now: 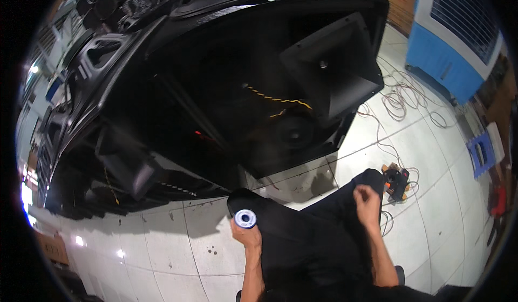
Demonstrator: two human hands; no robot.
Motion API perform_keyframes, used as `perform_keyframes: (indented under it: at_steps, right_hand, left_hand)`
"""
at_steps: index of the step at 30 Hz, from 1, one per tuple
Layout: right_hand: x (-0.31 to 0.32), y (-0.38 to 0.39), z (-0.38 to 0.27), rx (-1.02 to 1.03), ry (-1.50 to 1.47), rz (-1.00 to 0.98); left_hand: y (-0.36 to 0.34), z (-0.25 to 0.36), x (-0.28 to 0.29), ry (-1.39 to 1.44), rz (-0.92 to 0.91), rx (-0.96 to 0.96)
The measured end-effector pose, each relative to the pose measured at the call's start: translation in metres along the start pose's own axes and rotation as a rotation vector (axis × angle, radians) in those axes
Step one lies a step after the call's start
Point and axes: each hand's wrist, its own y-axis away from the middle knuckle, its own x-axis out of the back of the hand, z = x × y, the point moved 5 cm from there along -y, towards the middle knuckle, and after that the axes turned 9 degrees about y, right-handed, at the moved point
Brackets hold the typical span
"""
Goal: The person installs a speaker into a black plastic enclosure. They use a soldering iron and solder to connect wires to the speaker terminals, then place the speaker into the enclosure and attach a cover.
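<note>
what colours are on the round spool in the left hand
The round spool has a white face and blue rim, shown in the head view.

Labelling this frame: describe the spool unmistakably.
Find the black trousers over the white tiled floor. Near their left knee, the left hand holds the spool. Its round white face, blue rim and dark centre hole set it apart.

The spool [245, 226] is showing white and blue. Black is covering the trousers [318, 242] and speaker cabinet [210, 75]; the twisted wire [275, 99] is alternating yellow and black. Dark lines are crossing the white floor [162, 237], and the cooler's base [440, 67] is showing blue.
</note>
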Motion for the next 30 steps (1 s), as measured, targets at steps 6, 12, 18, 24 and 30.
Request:
perform_keyframes:
  at_steps: [6,12,18,24,30]
  right_hand:
    - [-0.044,0.051,0.012,-0.125,-0.011,-0.393]
    - [-0.051,0.041,-0.032,-0.104,-0.393,-0.795]
    - [-0.052,0.061,-0.053,-0.225,-0.655,-1.013]
    - [-0.053,0.068,-0.047,-0.273,-0.725,-0.882]
    - [-0.055,0.066,-0.047,-0.255,-0.64,-0.786]
  left_hand:
    - [0.019,0.076,-0.024,0.186,-0.475,0.139]
    - [0.06,0.131,-0.042,0.684,-0.885,0.527]
    - [0.097,0.138,-0.06,0.702,-1.163,0.531]
    - [0.113,0.122,-0.066,1.225,-0.897,1.025]
    - [0.117,0.105,-0.071,1.337,-0.804,1.006]
